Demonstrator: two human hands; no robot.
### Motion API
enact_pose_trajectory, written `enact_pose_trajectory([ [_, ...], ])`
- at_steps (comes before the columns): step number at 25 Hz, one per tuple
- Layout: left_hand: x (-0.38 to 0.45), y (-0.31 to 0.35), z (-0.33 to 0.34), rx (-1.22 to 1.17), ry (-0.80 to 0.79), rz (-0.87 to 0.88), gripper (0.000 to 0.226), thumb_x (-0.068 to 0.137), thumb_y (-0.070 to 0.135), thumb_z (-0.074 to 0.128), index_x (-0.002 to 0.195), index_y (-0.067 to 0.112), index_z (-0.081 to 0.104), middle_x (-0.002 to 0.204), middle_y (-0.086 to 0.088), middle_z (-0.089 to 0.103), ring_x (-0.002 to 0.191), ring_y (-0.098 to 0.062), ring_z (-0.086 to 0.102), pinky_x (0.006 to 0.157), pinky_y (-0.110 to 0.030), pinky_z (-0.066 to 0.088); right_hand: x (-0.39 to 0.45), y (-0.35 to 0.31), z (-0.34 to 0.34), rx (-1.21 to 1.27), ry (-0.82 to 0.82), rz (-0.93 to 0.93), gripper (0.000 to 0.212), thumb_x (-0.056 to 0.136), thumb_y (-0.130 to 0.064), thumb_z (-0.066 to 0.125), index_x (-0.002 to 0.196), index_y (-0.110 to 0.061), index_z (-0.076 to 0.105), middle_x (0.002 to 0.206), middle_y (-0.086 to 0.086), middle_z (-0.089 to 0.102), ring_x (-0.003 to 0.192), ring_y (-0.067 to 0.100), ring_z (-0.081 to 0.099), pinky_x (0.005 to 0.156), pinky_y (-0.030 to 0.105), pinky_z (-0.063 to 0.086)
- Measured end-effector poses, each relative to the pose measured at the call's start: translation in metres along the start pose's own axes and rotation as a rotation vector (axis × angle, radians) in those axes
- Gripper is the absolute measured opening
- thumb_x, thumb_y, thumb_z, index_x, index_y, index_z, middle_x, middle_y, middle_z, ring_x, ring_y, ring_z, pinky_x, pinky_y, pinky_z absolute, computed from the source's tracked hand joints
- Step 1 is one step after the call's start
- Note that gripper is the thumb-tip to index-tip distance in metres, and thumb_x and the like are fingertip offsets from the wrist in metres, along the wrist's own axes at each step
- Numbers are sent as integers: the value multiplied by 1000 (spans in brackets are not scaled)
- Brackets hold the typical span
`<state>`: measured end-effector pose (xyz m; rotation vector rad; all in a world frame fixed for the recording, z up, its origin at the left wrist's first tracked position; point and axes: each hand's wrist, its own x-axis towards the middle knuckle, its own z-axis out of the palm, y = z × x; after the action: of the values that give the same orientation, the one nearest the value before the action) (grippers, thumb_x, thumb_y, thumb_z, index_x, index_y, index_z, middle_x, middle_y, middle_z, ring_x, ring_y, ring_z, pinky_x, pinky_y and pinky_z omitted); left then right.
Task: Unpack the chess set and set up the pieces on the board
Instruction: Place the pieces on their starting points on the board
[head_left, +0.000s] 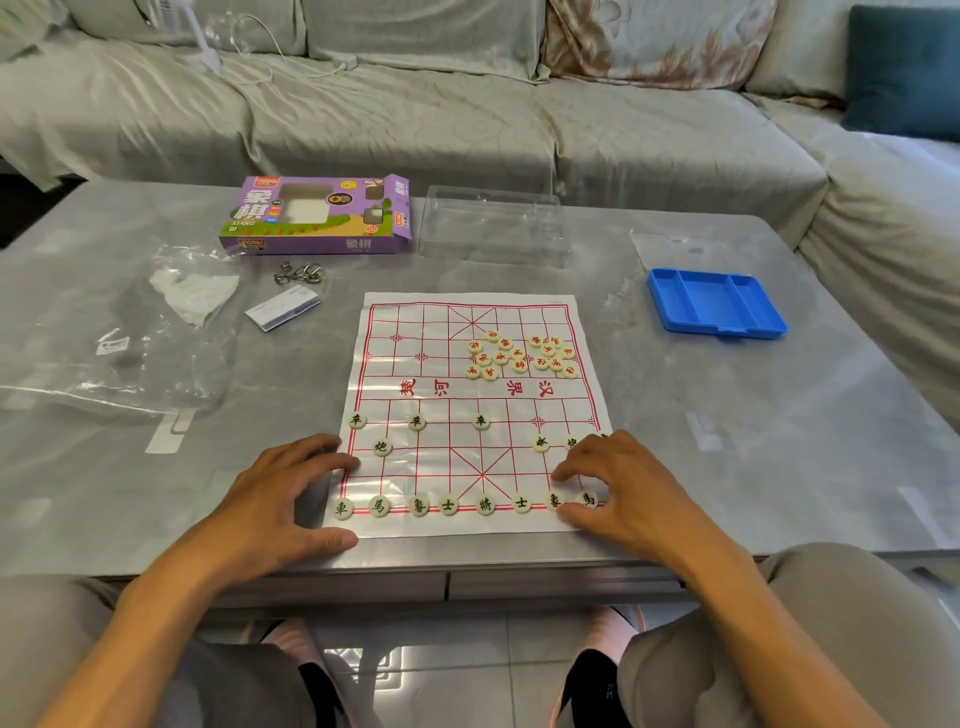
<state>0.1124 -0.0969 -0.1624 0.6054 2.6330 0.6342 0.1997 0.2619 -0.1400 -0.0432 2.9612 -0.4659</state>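
Observation:
A paper xiangqi board (467, 322) with red lines lies flat on the grey table (727, 415). Black-lettered round pieces stand along its near row (449, 505), with three pawns (416, 422) and a cannon (382, 447) above them. Red-lettered pieces (519, 356) lie in a loose heap on the far right half. My left hand (291, 499) rests open on the board's near left corner. My right hand (618, 488) covers the near right corner, fingertips touching the pieces there (588, 499); what sits under the palm is hidden.
A purple xiangqi box (317, 215) and a clear plastic lid (493, 228) lie at the back. An open blue tray (714, 304) is at the right. A plastic bag (171, 312), metal ring puzzle (298, 273) and small card (283, 307) lie left. A sofa stands behind.

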Motion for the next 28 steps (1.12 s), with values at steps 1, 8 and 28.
enact_pose_trajectory([
  [1, 0, 0, 0, -1, -1, -2, 72, 68, 61, 73, 129, 52, 36, 151, 25, 18, 138, -7, 18, 114, -39, 25, -2, 4, -4, 12, -3, 23, 36, 84, -52, 63, 117, -38, 59, 128, -19, 54, 113, 5, 44, 91, 18, 35],
  [8, -1, 1, -2, 3, -26, -10, 81, 58, 75, 64, 130, 51, 36, 152, 24, 18, 138, -9, 19, 114, -41, 26, -4, 13, -9, 26, -99, 91, 34, 83, -44, 68, 113, -30, 63, 121, -14, 61, 101, 7, 53, 83, 19, 46],
  [28, 0, -1, 1, 16, 11, 6, 70, 68, 61, 73, 127, 53, 36, 151, 25, 19, 137, -9, 19, 113, -39, 25, 12, 29, -5, 116, 92, 285, 20, 84, -44, 67, 91, -27, 58, 105, -13, 62, 89, 11, 57, 78, 23, 50],
])
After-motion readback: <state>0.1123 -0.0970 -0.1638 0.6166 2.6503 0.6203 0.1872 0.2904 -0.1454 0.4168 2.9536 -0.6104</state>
